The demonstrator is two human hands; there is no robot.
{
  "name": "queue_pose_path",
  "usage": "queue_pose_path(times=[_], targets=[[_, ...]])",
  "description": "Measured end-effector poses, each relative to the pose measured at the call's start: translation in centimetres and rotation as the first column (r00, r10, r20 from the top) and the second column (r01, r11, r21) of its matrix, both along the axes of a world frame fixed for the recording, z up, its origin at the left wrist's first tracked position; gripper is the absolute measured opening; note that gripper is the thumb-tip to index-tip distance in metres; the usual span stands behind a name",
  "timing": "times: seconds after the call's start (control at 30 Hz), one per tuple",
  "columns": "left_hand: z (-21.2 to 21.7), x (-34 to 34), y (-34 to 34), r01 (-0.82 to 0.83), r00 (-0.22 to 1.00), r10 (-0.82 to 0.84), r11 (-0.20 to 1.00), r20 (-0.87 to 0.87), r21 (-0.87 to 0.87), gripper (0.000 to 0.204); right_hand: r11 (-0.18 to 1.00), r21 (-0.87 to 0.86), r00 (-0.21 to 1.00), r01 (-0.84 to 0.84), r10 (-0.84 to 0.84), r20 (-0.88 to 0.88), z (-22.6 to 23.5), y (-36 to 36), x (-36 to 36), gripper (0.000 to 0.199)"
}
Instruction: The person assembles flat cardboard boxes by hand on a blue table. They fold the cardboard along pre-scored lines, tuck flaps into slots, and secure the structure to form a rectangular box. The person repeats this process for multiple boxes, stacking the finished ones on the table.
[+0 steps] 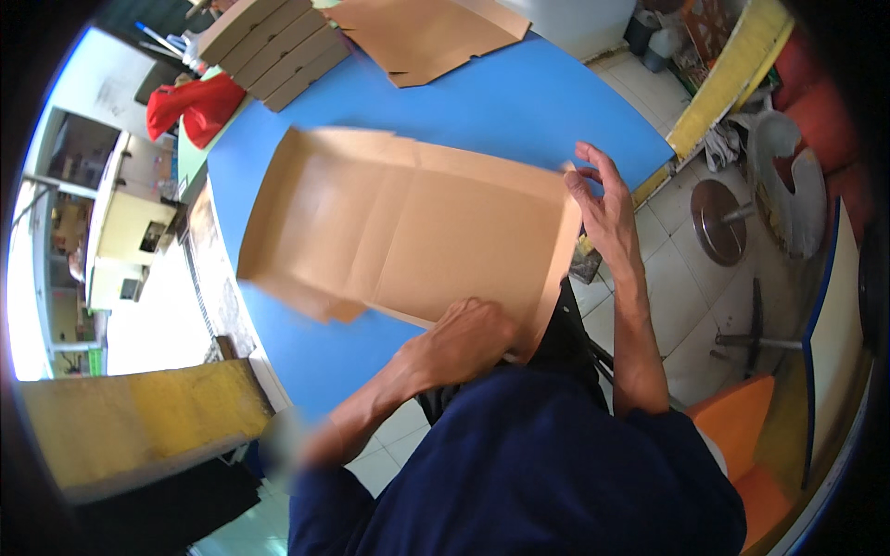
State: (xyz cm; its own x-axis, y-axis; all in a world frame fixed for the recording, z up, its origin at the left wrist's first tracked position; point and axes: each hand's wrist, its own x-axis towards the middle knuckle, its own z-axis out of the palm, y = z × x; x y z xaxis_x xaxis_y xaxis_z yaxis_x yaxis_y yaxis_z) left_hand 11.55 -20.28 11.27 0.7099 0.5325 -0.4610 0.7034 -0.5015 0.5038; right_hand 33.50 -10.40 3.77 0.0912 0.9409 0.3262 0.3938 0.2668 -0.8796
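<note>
Left hand [468, 338] presses, curled, on the near edge of the flat cardboard [408, 232]; right hand [603, 208], fingers spread, grips its right flap. Cardboard's long axis runs left-right across the bench [519, 102].

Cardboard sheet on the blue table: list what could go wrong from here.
1. The flat cardboard sheet hangs past the near edge of the blue table; it could tip or slide toward the lap if the left hand lets up.
2. The right hand grips only the far right corner, so the raised side flap may crease off its fold line.
3. The sheet's left end looks blurred, probably moving, and could swing toward the red bag.
</note>
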Motion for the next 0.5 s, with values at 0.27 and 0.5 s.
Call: queue_pose_path(times=[0.27, 0.5], targets=[[1.6, -8.9, -3.8, -0.297, 0.954, 0.273, 0.905, 0.122, 0.305, 0.049, 0.900, -0.303, 0.936, -0.314, 0.347, 0.063, 1.7, -3.4, -4.5, 0.029], [-4.0, -2.3, -6.5, -0.560, 0.824, 0.481, 0.606, 0.299, 0.565, 0.025, 0.737, -0.404, 0.781, -0.541, 0.619, 0.084, 1.7, -6.5, -9.3, 0.034]])
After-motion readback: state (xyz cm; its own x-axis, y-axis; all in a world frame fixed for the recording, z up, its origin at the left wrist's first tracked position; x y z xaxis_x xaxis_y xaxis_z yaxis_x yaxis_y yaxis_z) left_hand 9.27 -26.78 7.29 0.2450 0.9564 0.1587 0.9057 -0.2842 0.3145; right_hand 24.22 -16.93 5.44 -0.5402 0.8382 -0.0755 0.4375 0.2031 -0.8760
